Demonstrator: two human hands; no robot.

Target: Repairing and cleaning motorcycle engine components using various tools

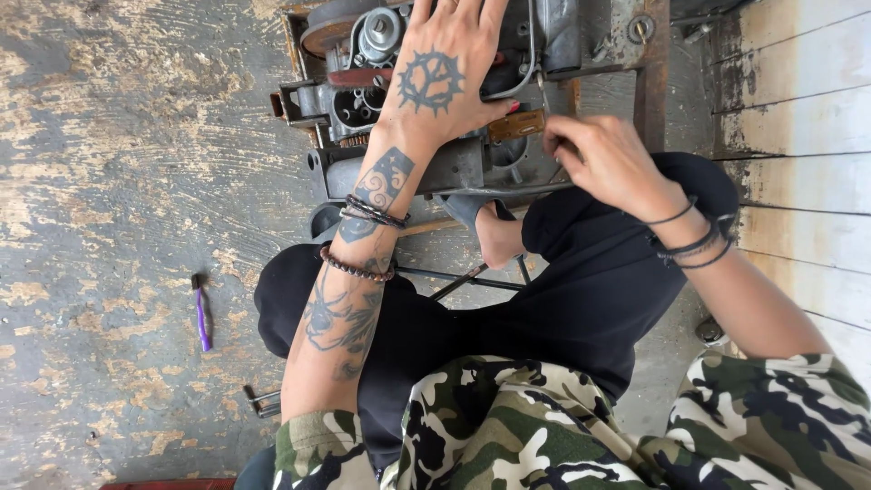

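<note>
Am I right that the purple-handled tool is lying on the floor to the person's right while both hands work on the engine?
Not quite: the head view shows the purple-handled tool on the floor to the person's left. The left hand and the right hand are indeed on the engine.

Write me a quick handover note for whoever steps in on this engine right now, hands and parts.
Left hand: lies flat on top of the engine, steadying it.
Right hand: fingertips pinch at the small brown part on the engine's side.
The engine sits on the floor between the knees, in a rusty frame.
A purple brush lies on the floor to the left, untouched.
Whether the brown part is loose or fastened cannot be told.
</note>
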